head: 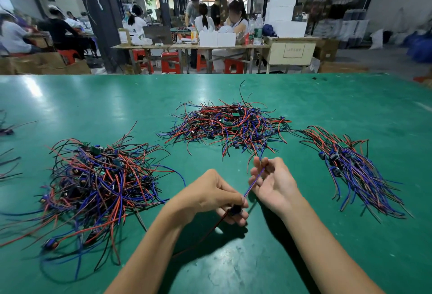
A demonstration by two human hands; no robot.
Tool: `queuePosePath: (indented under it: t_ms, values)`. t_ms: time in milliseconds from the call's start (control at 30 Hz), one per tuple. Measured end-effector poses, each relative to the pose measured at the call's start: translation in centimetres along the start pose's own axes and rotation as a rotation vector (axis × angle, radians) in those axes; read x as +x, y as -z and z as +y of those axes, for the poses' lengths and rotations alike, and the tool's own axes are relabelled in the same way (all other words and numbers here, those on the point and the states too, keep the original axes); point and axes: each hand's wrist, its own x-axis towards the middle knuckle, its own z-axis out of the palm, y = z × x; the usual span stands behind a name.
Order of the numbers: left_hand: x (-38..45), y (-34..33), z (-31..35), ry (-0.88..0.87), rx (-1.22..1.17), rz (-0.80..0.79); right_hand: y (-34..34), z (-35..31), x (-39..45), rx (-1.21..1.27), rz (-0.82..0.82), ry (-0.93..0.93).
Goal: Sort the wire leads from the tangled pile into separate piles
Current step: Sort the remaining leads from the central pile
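1. Green counter (pixel 327 97) across the whole lower view, glossy, carrying three wire piles and both forearms.
2. Workshop beyond the far edge: seated people at wooden tables (pixel 187 47), red plastic stools (pixel 171 62), white foam boxes (pixel 284 10) stacked at the right, cardboard cartons (pixel 42 63) at the left.
3. Large tangled pile (pixel 98 181) at the left of the counter, red, blue and black leads knotted round small green circuit boards, strands straggling toward the near edge.
4. Second tangled pile (pixel 230 125) at centre, further back, same colours, loose ends fanning out on all sides.
5. Sorted bundle (pixel 355 172) at the right, leads lying roughly parallel, dark component ends toward the far side, free ends toward the near right.
6. Left hand (pixel 217 196) low at centre, just above the counter, fingers (pixel 236 217) curled and clamped on the small black component of a single wire lead (pixel 254 182).
7. Right hand (pixel 272 182) just beside the left, palm up, thumb and forefinger pinched on the blue-and-red strand of that same lead, remaining fingers loosely spread.
8. Lead stretched taut between the two hands, its far tip close to the centre pile's near fringe; red and black tail trailing from under the left hand toward the near edge.
9. Few stray wires (pixel 9 130) at the far left margin of the counter.
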Motion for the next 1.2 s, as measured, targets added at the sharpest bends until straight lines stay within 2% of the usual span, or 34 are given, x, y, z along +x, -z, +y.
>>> queuePosePath:
  t_ms: [67,100,133,267,333,400,533,733,967,1100,1200]
  values:
    - [0.1,0.1,-0.2,0.003,-0.001,0.031,0.5,-0.5,-0.2,0.164,-0.049,-0.078]
    - [0.1,0.2,-0.2,-0.002,-0.009,0.057,0.6,-0.6,-0.3,0.141,-0.084,-0.055]
    - [0.2,0.3,-0.3,-0.010,-0.028,0.087,0.7,-0.7,-0.3,0.051,-0.128,-0.008]
    - [0.6,0.7,-0.3,-0.065,-0.160,0.200,0.3,0.6,-0.7,-0.592,-0.293,0.164]
    - [0.6,0.9,-0.2,-0.083,-0.181,0.213,0.0,1.5,-1.2,-0.734,-0.365,0.289]
    - [0.4,1.2,-0.1,-0.050,-0.253,0.175,-0.3,1.9,-1.6,-0.703,-0.336,0.384]
    - [-0.2,2.4,-0.3,-0.042,-0.304,0.047,0.0,0.9,-1.9,-0.553,-0.212,0.399]
    - [-0.2,2.9,-0.6,-0.109,-0.179,0.156,0.3,0.1,-2.0,-0.412,-0.178,0.329]
    - [0.5,2.8,-0.8,-0.150,0.035,0.224,0.3,-0.1,-2.0,-0.376,-0.197,0.333]
    - [0.6,2.8,-0.8,-0.213,0.231,0.249,0.5,-0.3,-2.0,-0.338,-0.170,0.346]
    - [0.8,2.5,-0.7,-0.250,0.269,0.255,0.4,-0.5,-2.2,-0.289,-0.128,0.337]
